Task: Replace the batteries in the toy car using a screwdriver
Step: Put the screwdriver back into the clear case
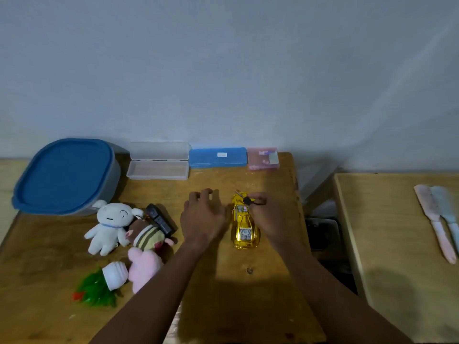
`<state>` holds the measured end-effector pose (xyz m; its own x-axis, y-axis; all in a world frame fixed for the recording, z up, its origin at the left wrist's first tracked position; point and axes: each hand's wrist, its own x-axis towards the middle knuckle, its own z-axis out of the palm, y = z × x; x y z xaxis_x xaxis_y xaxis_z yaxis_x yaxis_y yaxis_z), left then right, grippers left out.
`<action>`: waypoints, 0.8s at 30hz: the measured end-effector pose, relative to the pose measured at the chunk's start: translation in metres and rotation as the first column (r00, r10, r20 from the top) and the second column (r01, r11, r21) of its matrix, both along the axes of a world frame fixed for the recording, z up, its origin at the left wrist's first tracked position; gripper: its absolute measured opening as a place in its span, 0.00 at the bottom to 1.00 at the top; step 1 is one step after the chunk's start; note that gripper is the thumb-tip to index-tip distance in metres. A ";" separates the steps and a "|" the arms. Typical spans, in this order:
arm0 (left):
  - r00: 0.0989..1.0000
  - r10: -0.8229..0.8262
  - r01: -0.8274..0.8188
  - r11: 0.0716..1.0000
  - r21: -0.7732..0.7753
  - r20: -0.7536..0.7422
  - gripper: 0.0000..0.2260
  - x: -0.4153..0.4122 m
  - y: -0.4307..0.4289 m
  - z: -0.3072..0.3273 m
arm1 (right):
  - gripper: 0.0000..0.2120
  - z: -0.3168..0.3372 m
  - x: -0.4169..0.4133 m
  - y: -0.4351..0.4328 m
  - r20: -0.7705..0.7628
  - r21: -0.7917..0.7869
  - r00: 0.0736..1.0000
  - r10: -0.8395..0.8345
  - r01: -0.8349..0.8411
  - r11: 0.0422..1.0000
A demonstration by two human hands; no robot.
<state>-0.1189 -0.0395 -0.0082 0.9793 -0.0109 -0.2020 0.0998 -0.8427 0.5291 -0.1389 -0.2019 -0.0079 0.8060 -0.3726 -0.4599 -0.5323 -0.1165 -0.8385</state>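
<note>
A shiny yellow toy car [244, 228] lies lengthwise on the wooden table [223, 294], a little right of centre. My right hand [267, 217] is beside the car's far end and pinches a small black-handled screwdriver [247, 200] whose metal tip points over the car's far end. My left hand [202, 214] hovers just left of the car with fingers loosely spread, holding nothing. A black remote control [159, 219] lies further left. I see no loose batteries.
Several plush toys [111, 225] and a fake plant [99, 286] lie at the left. A blue-lidded tub [65, 175], an open clear case [159, 161], a blue case [218, 157] and a pink box [263, 158] line the back. A second table [397, 281] at right holds two plastic knives [439, 222].
</note>
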 end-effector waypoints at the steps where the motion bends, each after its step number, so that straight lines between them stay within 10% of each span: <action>1: 1.000 -0.008 0.008 1.000 0.010 -0.004 0.28 0.009 0.011 0.002 | 0.15 0.000 0.008 0.007 0.009 -0.045 0.999 0.042 -0.041 0.998; 11: 0.999 0.047 -0.048 0.989 0.142 0.013 0.34 0.107 0.118 0.010 | 0.10 0.000 0.100 0.105 0.147 -0.252 0.956 0.254 -0.212 0.944; 24: 0.996 0.077 -0.069 0.984 -0.166 0.039 0.56 0.170 0.180 -0.032 | 0.10 -0.030 0.172 0.187 0.017 -0.589 0.901 0.433 -0.341 0.733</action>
